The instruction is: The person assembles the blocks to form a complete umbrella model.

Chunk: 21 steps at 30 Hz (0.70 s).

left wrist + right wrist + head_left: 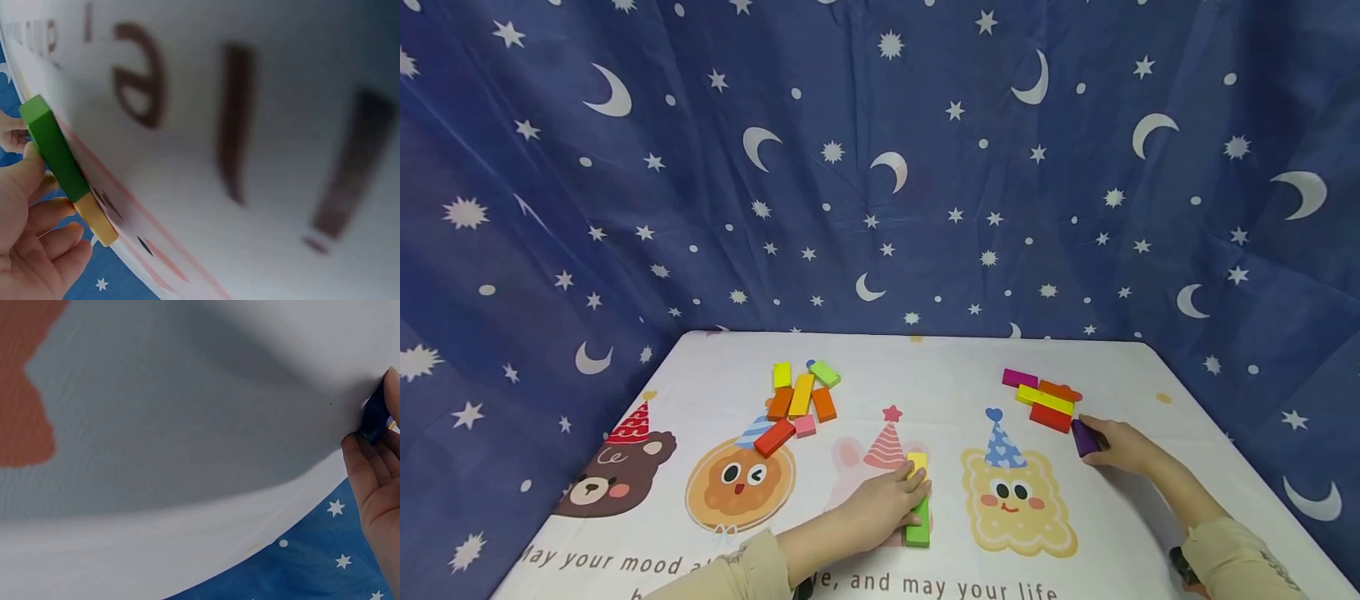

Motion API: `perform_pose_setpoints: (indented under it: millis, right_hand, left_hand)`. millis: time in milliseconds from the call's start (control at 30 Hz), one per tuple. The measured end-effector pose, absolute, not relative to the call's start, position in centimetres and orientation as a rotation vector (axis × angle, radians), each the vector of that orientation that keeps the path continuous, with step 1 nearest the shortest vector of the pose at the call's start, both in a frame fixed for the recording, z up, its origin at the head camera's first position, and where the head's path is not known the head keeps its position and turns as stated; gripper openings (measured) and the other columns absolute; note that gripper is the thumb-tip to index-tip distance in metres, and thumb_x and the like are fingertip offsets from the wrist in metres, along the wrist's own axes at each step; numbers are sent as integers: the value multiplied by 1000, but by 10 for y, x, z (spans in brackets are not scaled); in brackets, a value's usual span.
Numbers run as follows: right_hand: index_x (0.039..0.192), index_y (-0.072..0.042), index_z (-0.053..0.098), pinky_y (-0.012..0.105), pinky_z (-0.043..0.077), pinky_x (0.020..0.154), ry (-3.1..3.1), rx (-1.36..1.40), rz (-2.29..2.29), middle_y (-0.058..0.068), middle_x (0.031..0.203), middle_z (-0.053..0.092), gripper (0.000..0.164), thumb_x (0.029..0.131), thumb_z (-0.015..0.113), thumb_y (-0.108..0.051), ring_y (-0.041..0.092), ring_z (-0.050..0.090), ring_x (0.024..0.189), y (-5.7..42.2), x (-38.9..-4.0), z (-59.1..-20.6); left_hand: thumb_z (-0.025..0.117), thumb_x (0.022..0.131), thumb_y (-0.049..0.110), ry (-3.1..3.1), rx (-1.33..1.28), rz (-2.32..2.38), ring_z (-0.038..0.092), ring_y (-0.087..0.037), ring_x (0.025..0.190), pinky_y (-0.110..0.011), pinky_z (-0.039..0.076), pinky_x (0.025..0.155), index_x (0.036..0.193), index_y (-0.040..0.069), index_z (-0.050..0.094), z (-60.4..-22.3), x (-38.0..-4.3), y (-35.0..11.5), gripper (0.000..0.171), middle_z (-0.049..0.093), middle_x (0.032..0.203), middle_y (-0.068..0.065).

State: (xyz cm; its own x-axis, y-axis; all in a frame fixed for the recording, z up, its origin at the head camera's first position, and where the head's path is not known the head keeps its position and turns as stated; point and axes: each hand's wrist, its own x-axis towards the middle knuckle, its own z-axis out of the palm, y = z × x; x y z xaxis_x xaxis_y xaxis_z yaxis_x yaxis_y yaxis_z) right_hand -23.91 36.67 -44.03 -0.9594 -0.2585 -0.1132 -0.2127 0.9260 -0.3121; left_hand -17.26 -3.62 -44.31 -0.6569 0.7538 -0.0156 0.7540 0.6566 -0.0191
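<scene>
My left hand (883, 507) lies over a green block (917, 532) and a yellow block (917, 459), which stand end to end in a line. Its fingers are spread and relaxed; in the left wrist view the thumb is against the side of the green block (59, 153), with fingertips close to the yellow-orange block (97, 219). On the right, my right hand (1123, 446) pinches a dark purple block (1084, 438) between thumb and fingers. That block is tilted beside the red block (1051, 417); the right wrist view shows the purple block (376, 415) partly covered by fingers.
Beyond the right hand are a yellow block (1043, 401), an orange block (1058, 390) and a magenta block (1019, 377). Several more blocks, among them a pink one (805, 426), cluster at the left. A printed white cloth (925, 375) covers the table; a blue curtain (880, 208) hangs behind.
</scene>
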Motion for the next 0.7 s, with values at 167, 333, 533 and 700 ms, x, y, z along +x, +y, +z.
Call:
perform_pose_setpoints:
  millis: [167, 333, 533, 700]
  right_hand:
    - [131, 17, 40, 57, 47, 91, 2922, -337, -443, 40, 122, 50, 76, 76, 76, -21, 49, 53, 104, 365, -239, -439]
    - [132, 17, 40, 57, 46, 91, 2921, -331, -442, 40, 123, 50, 77, 76, 76, -22, 48, 53, 104, 365, -241, -440]
    - [130, 17, 41, 57, 47, 91, 2932, -365, -466, 39, 123, 50, 77, 75, 77, -24, 50, 52, 107, 367, -240, -445]
    - [130, 17, 42, 55, 48, 90, 2958, -368, -481, 39, 123, 51, 80, 74, 77, -28, 50, 53, 108, 369, -234, -448]
  left_hand:
    - [49, 91, 40, 2847, 1341, -33, 48, -18, 130, -27, 44, 102, 133, 23, 55, -443, -172, -36, 45, 52, 139, -2]
    - [54, 88, 41, 2844, 1318, 8, 53, -18, 125, -27, 50, 95, 128, 22, 59, -440, -175, -35, 44, 55, 136, -2]
    - [57, 87, 40, 2829, 1281, 61, 54, -19, 124, -28, 50, 93, 130, 18, 58, -439, -175, -35, 49, 55, 135, -4]
    - [58, 87, 39, 2815, 1249, 155, 53, -18, 125, -28, 49, 96, 132, 14, 56, -441, -177, -35, 51, 54, 136, -5]
